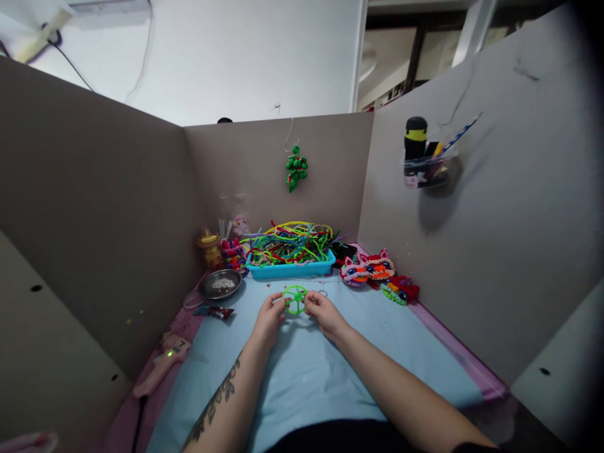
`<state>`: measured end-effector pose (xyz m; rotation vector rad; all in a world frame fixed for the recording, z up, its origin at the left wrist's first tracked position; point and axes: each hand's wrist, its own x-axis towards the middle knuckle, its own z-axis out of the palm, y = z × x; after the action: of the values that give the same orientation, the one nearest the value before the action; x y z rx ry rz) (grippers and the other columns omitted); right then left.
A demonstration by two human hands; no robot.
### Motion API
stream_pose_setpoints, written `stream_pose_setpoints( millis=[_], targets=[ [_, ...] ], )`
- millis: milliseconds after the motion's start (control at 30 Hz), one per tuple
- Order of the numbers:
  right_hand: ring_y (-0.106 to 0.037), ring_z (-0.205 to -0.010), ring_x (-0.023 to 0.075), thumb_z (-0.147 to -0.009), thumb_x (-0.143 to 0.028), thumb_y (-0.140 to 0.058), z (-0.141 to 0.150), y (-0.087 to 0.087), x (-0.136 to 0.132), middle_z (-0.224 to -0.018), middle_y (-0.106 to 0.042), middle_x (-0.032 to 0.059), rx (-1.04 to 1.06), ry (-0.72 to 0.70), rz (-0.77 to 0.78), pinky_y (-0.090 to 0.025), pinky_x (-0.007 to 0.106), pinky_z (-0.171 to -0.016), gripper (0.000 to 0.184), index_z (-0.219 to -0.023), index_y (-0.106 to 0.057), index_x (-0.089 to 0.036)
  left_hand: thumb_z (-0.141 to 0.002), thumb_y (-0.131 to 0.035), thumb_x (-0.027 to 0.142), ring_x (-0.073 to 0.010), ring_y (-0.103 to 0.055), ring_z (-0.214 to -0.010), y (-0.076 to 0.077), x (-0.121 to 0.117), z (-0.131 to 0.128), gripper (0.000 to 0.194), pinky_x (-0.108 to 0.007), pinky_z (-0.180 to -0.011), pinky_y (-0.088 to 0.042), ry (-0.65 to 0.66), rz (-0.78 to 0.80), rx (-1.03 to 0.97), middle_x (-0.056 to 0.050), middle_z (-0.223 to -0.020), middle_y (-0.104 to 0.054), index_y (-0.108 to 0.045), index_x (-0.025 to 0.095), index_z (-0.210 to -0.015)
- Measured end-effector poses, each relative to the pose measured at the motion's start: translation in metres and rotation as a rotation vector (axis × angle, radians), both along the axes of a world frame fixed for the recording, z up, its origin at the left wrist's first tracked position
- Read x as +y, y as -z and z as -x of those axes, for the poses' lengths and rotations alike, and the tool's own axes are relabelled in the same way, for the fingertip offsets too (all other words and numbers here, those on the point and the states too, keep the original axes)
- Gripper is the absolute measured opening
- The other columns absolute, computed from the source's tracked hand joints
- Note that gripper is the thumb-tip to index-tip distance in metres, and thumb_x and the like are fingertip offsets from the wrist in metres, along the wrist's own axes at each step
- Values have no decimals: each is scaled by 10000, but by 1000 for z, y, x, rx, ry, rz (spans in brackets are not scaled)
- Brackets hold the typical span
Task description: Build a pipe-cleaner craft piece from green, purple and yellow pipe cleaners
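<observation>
A bright green spoked ring point(296, 300), seemingly of pipe cleaner, is held up above the light blue cloth point(330, 377). My left hand point(271, 318) pinches its left rim between thumb and fingers. On the opposite rim, my right hand point(326, 314) has a similar pinch. The spokes meet at a small hub in the middle. Just beyond my hands stands a blue tray point(290, 270) heaped with pipe cleaners point(292, 242) of many colours.
A metal bowl point(221, 285) with small white bits stands left, near scissors-like tools point(214, 312). A pink glue gun point(163, 367) with a lit green light lies front left. Fuzzy animal-faced pieces point(377, 267) sit right. A green ornament point(296, 168) hangs on the back panel.
</observation>
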<state>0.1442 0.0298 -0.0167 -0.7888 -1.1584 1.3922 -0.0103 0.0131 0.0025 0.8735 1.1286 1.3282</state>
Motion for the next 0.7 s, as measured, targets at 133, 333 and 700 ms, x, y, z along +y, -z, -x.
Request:
stream_pose_setpoints(
  millis=[133,333,700],
  targets=[
    [-443,-597,92,-647,-391,-683,1,-9,-7,-679,-541,-22,36,-89,14,-318,202,-541,266,-629,-541,-168,-591,-724,290,-115,-591,-643,0,-2,-2,422,-194,-538,-370,63,-4,-122,-38,-771,-659,-582,161,-967],
    [-529,-668,111,-651,-369,-714,2,-10,-10,-773,-636,10,100,-177,91,-367,216,-589,261,-798,-647,-163,-627,-716,358,-126,-604,-671,4,-1,-3,487,-185,-513,-353,140,-56,-48,-69,-846,-685,-592,149,-1049],
    [-620,-767,164,-735,-303,-662,-5,0,1,-845,-669,37,468,-251,260,-464,284,-673,179,-867,-629,-186,-564,-776,290,-206,-637,-835,11,-5,-16,869,-296,-736,-461,258,-289,54,-83,-893,-681,-336,174,-1305]
  ],
)
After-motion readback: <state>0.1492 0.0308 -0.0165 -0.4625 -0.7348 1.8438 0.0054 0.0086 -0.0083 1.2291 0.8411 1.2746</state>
